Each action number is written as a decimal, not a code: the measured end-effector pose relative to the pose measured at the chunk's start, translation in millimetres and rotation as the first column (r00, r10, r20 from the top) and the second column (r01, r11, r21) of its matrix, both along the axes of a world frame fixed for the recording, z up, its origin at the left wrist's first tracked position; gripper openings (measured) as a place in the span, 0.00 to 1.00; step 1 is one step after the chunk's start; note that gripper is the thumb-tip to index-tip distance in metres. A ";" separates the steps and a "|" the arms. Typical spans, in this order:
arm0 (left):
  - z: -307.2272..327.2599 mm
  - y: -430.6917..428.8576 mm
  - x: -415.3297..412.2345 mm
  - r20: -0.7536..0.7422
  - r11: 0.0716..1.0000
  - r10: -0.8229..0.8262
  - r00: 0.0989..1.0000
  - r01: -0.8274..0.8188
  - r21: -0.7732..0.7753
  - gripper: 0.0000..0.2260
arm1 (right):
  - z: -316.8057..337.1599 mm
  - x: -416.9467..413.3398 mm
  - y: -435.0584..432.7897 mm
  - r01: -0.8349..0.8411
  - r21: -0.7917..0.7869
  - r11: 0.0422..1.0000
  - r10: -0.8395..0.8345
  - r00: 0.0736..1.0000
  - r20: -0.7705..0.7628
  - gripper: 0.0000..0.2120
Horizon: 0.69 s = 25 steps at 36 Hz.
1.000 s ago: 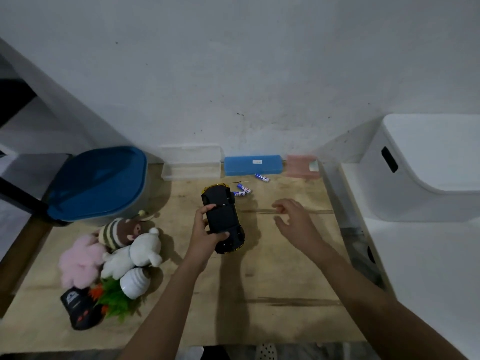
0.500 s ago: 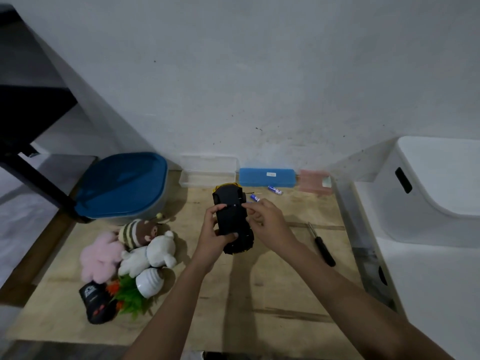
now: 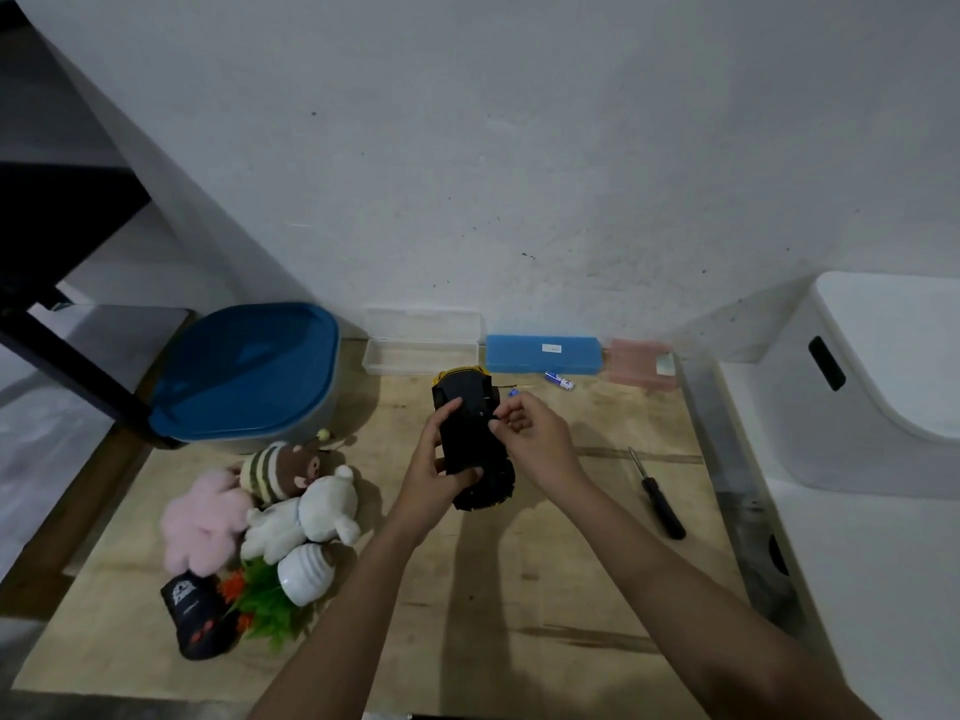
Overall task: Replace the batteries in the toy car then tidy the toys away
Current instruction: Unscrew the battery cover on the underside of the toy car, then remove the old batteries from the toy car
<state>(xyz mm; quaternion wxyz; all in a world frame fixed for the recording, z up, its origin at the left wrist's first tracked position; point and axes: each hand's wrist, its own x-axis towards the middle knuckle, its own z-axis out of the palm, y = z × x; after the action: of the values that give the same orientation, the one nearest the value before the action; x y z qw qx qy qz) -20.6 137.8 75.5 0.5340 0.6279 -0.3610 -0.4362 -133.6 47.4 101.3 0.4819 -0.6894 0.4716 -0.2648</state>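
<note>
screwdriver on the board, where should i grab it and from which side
Take the screwdriver by its thick black handle, the end nearer you, coming down from above with the right hand. It lies flat on the board with the thin shaft pointing away toward the wall, and bare wood shows on both sides of the handle, so a pinch should fit.

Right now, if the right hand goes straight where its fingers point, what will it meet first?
Probably the toy car in the left hand; the right hand seems almost on it.
</note>
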 end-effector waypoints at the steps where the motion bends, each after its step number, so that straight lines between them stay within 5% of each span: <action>1: -0.1 -0.3 2.0 0.007 1.000 -0.006 1.000 0.006 -0.001 0.34 | -0.2 1.2 -1.4 -0.008 0.014 1.000 0.008 1.000 0.006 0.04; 6: -2.6 -3.3 12.2 0.007 0.999 -0.032 0.999 0.032 0.013 0.36 | 2.6 8.1 -9.4 -0.006 0.073 0.997 0.002 0.998 0.055 0.06; 14: -5.6 -9.8 31.5 0.022 0.996 -0.074 0.997 0.073 0.058 0.38 | 9.2 -21.1 -48.9 0.216 0.185 0.959 -0.245 0.957 0.156 0.10; 21: -8.2 -17.6 38.9 0.013 0.995 -0.073 0.997 0.072 0.072 0.38 | -50.4 -78.2 -59.8 0.444 0.304 0.843 -0.433 0.895 -0.106 0.12; 25: -11.3 -22.5 38.7 0.016 0.993 -0.087 0.996 0.085 0.087 0.38 | -70.9 -91.7 -49.6 0.480 0.228 0.847 -0.422 0.868 -0.262 0.15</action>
<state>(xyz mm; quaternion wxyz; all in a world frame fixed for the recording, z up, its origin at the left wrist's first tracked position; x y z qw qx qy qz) 18.1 115.3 64.3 0.4837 0.6384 -0.3737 -0.4678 -225.4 -2.3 30.4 0.4496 -0.5048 0.7005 -0.2289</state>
